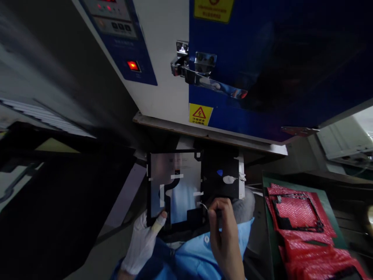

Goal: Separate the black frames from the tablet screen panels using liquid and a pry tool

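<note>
I hold a flat black panel (175, 186) with a shiny reflective face, white tape strips and a black part on its right half. My left hand (142, 243), in a white glove, grips the panel's lower left corner with the thumb on top. My right hand (224, 233), bare, pinches a thin dark tool at the panel's lower right edge, beside a small white wire loop. A blue tab (219, 172) and a white patch (229, 179) sit on the black right part. My light blue sleeve lies below.
A blue and white cabinet with a metal latch (201, 74), yellow warning labels (200, 114) and a lit red switch (133, 65) stands right ahead. Red bubble wrap with a black frame (300, 217) lies on a green mat at right. Dark trays are at left.
</note>
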`<act>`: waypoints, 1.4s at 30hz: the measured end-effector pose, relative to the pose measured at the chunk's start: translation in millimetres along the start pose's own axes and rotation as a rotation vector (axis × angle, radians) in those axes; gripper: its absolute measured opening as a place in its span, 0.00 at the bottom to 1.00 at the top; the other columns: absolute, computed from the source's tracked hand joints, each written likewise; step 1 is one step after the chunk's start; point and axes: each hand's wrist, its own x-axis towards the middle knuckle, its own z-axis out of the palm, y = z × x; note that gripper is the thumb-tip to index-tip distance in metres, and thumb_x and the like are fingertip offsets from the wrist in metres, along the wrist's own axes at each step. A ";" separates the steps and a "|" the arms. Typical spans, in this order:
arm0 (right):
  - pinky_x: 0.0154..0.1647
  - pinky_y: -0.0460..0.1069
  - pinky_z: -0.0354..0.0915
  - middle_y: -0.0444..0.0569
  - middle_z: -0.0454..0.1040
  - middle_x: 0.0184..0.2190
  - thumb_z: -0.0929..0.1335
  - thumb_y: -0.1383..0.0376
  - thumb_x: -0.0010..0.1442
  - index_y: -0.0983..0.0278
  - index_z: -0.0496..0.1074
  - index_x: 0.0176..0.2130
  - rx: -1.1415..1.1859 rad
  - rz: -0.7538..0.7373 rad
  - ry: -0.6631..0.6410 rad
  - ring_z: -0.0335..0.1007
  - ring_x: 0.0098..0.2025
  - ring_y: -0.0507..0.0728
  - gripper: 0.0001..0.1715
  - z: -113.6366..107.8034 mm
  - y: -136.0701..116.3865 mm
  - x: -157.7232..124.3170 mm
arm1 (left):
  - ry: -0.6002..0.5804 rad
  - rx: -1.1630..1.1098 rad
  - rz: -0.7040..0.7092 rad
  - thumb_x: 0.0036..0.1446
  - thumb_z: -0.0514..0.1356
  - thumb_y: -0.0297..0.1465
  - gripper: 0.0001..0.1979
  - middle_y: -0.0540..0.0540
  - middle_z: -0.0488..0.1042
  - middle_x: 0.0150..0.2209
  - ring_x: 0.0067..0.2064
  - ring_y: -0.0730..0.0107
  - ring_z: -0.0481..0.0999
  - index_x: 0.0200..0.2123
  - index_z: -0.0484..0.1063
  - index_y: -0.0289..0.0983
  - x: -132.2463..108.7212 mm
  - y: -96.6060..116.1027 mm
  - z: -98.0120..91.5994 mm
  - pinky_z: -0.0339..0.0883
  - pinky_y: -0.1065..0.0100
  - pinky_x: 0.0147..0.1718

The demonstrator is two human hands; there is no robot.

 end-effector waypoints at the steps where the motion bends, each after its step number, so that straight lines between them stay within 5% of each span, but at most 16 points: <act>1: 0.39 0.48 0.70 0.45 0.74 0.37 0.63 0.63 0.87 0.57 0.70 0.45 0.008 -0.004 -0.034 0.74 0.37 0.55 0.14 -1.6 1.6 3.3 | -0.008 0.015 0.063 0.75 0.54 0.29 0.23 0.36 0.91 0.41 0.43 0.46 0.90 0.43 0.93 0.44 2.0 -3.8 -3.0 0.89 0.48 0.48; 5: 0.37 0.46 0.71 0.43 0.77 0.36 0.66 0.64 0.85 0.56 0.73 0.45 0.026 0.014 -0.101 0.76 0.35 0.53 0.11 -1.7 6.6 12.3 | -0.078 -0.044 0.125 0.76 0.55 0.33 0.23 0.37 0.90 0.36 0.33 0.53 0.88 0.37 0.90 0.41 14.9 1.0 -13.5 0.87 0.60 0.34; 10: 0.36 0.45 0.76 0.44 0.83 0.35 0.70 0.54 0.84 0.58 0.77 0.46 0.090 0.164 0.062 0.83 0.34 0.54 0.13 7.5 1.8 5.2 | 0.010 -0.252 -0.197 0.79 0.54 0.40 0.25 0.37 0.89 0.34 0.34 0.51 0.90 0.40 0.90 0.40 21.9 31.2 -9.4 0.87 0.60 0.33; 17: 0.39 0.45 0.80 0.46 0.86 0.34 0.71 0.50 0.84 0.59 0.85 0.43 0.053 0.197 0.154 0.86 0.35 0.55 0.21 8.1 0.3 0.1 | 0.013 -0.303 -0.355 0.73 0.60 0.53 0.29 0.37 0.88 0.32 0.34 0.49 0.90 0.27 0.86 0.43 20.6 39.8 -10.3 0.89 0.57 0.34; 23: 0.35 0.45 0.80 0.47 0.85 0.32 0.70 0.49 0.84 0.59 0.84 0.40 0.030 0.191 0.121 0.85 0.33 0.55 0.24 4.1 4.2 2.2 | 0.010 -0.288 -0.307 0.76 0.59 0.59 0.33 0.39 0.88 0.30 0.31 0.52 0.91 0.34 0.91 0.42 26.7 43.8 -11.4 0.88 0.62 0.31; 31: 0.39 0.45 0.77 0.44 0.83 0.36 0.67 0.61 0.86 0.57 0.76 0.47 -0.122 0.023 0.082 0.83 0.35 0.54 0.10 4.4 7.9 4.3 | 0.001 -0.172 -0.226 0.81 0.50 0.62 0.42 0.37 0.88 0.30 0.30 0.51 0.90 0.32 0.90 0.39 26.8 41.5 -12.1 0.90 0.59 0.35; 37: 0.41 0.45 0.76 0.44 0.82 0.39 0.65 0.67 0.84 0.56 0.72 0.48 -0.022 0.066 0.049 0.84 0.39 0.54 0.09 8.6 7.5 -5.2 | -0.035 -0.154 -0.282 0.79 0.52 0.57 0.36 0.35 0.89 0.33 0.35 0.47 0.90 0.34 0.89 0.41 21.0 39.3 -4.8 0.90 0.53 0.41; 42: 0.43 0.49 0.79 0.47 0.86 0.45 0.72 0.63 0.82 0.56 0.75 0.59 0.043 0.110 0.057 0.87 0.43 0.57 0.08 6.1 16.6 -12.5 | -0.061 -0.165 -0.249 0.80 0.50 0.54 0.36 0.36 0.90 0.36 0.36 0.48 0.91 0.37 0.90 0.40 13.6 34.3 -3.3 0.89 0.56 0.38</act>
